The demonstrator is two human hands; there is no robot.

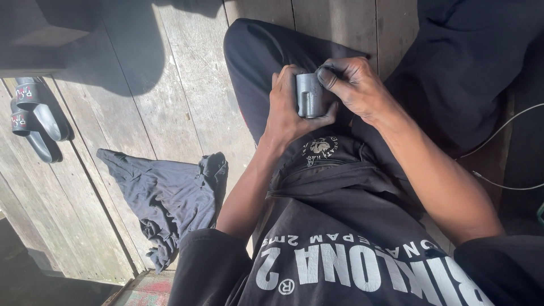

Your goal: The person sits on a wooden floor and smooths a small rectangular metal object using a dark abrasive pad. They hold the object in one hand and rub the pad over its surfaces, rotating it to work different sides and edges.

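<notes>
Sitting on a weathered plank floor (pixel 187 85), a person in black trousers (pixel 260 56) and a black shirt with white lettering (pixel 351 249) works over the lap, half in hard sun, half in shade. Dark crumpled cloth (pixel 164 198) lies flat on the boards just left of the person's left arm, well apart from the hands. Pair of black slide sandals (pixel 37 116) sits at the far left edge near a dark wooden block, one stacked beside the other. Thin white cable (pixel 504 153) trails across the shaded boards on the right. Left hand (pixel 286 107) is wrapped around a small grey metal cylinder (pixel 309 95), fingers curled at its back and thumb below, holding it upright above the raised knee. Right hand (pixel 354 85) is closed on the cylinder's top right edge, index finger and thumb pinched against the rim; anything between those fingertips is too small to make out. Cylinder sits between both hands, touching both, at centre frame just above a small round emblem on the shirt.
</notes>
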